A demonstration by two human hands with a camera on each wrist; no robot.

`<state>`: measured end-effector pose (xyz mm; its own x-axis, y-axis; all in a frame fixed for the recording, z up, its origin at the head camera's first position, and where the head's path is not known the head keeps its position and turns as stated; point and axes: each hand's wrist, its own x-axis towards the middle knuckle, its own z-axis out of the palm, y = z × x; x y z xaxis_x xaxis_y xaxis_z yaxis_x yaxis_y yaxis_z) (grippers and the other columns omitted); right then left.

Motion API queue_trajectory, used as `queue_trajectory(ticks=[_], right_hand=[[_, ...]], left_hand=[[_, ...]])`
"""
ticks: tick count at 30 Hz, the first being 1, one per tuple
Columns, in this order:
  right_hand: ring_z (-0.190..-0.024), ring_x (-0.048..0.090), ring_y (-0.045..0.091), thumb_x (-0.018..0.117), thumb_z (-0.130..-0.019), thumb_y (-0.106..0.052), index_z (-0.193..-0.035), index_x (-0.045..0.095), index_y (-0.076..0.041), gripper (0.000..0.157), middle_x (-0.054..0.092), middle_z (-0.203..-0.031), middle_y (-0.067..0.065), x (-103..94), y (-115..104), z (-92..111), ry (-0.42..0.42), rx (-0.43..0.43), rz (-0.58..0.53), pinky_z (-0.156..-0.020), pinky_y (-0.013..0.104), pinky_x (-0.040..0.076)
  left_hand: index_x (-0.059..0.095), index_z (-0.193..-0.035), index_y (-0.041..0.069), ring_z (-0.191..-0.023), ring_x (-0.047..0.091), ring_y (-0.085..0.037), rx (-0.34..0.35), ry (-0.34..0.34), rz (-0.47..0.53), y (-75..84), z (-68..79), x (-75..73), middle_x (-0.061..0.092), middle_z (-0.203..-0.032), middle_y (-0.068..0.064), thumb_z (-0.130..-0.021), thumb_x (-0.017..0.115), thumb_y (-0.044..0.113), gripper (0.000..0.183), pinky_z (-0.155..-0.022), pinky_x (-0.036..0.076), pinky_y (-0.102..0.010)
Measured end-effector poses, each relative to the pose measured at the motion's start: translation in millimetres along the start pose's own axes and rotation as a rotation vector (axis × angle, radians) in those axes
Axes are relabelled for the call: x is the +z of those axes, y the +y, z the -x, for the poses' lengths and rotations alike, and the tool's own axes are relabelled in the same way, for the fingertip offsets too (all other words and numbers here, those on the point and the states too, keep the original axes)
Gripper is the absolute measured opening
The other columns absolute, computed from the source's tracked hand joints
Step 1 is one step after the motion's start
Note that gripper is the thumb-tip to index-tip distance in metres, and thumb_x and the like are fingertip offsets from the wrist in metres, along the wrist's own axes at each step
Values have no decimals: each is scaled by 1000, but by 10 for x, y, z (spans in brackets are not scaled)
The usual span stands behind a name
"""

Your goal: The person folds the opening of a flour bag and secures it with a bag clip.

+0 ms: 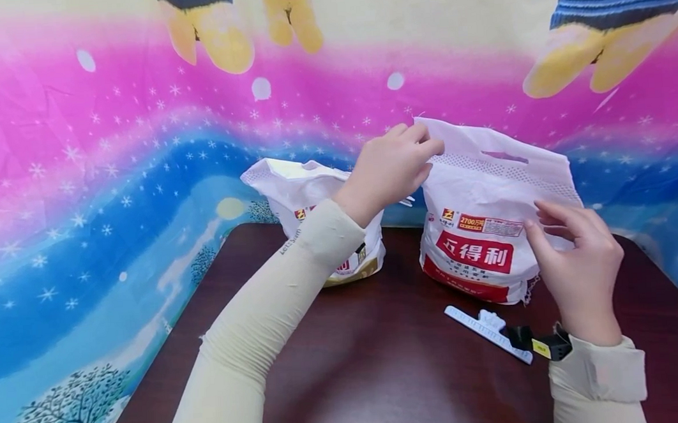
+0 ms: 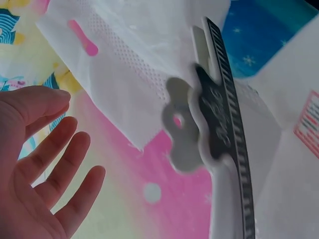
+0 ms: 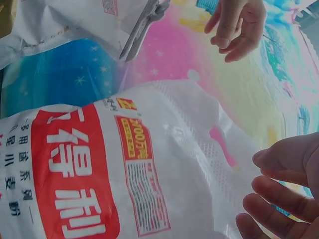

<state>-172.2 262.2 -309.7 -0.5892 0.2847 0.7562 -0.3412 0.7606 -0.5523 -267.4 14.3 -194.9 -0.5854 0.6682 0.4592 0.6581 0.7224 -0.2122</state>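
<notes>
A white flour bag (image 1: 488,194) with red Chinese lettering stands at the right, its top with the handle slot upright. My left hand (image 1: 391,167) is by its top left corner, fingers loosely bent; the left wrist view shows a gap between them and the bag. Beside the bag's right side is my right hand (image 1: 583,262), fingers spread and relaxed, holding nothing. A second flour bag (image 1: 274,183) stands behind my left forearm, which partly hides it. A ruler-edged clip (image 2: 222,114) sits along that bag's top edge.
A pale ruler-edged clip (image 1: 489,331) lies on the dark brown table (image 1: 370,363), in front of the right bag and near my right wrist. Behind the table hangs a colourful cloth (image 1: 139,139) with snowflakes and cartoon figures.
</notes>
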Motion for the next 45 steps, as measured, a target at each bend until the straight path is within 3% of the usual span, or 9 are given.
queue_trajectory(ticks=[8, 14, 17, 31, 39, 45], right_hand=[[-99, 52, -16, 77, -90, -13, -128, 72, -18, 38, 69, -117, 6, -95, 107, 61, 35, 64, 21, -81, 3, 42], [-98, 55, -12, 80, -88, -10, -125, 74, -17, 38, 60, -106, -26, -145, 217, 118, 84, 111, 8, -87, 7, 45], [-100, 56, -10, 80, -86, -7, -123, 75, -15, 38, 55, -103, -34, -170, 256, 138, 108, 108, -4, -87, 7, 46], [-99, 58, -7, 79, -85, -1, -119, 76, -9, 35, 57, -100, -31, -198, 378, 124, 183, 127, -36, -87, 8, 48], [-99, 57, -6, 80, -87, -10, -122, 75, -14, 36, 55, -101, -32, -183, 429, 115, 189, 170, -23, -89, 11, 49], [-97, 58, -8, 79, -87, -13, -124, 74, -17, 38, 53, -102, -29, -208, 498, 126, 206, 238, -15, -91, 13, 49]], left_hand=[[60, -137, 22, -109, 56, -14, 30, -12, 69, 130, -132, 66, 58, -125, -1, -102, 60, 29, 36, -88, 51, -21], [60, -137, 23, -124, 52, -14, 51, 12, 78, 229, -200, 125, 59, -131, 1, -103, 57, 27, 35, -95, 50, -24], [59, -139, 24, -130, 49, -15, 44, 12, 96, 267, -230, 139, 58, -133, 2, -103, 58, 27, 37, -100, 47, -24], [55, -144, 23, -133, 47, -14, 41, 27, 144, 346, -355, 193, 53, -142, 2, -103, 57, 26, 41, -111, 37, -24], [49, -150, 25, -142, 39, -13, 39, 35, 116, 402, -414, 193, 46, -152, 3, -102, 58, 28, 49, -114, 35, -28], [42, -154, 29, -146, 33, -12, 64, 13, 37, 480, -502, 196, 40, -157, 5, -101, 59, 36, 56, -117, 30, -28]])
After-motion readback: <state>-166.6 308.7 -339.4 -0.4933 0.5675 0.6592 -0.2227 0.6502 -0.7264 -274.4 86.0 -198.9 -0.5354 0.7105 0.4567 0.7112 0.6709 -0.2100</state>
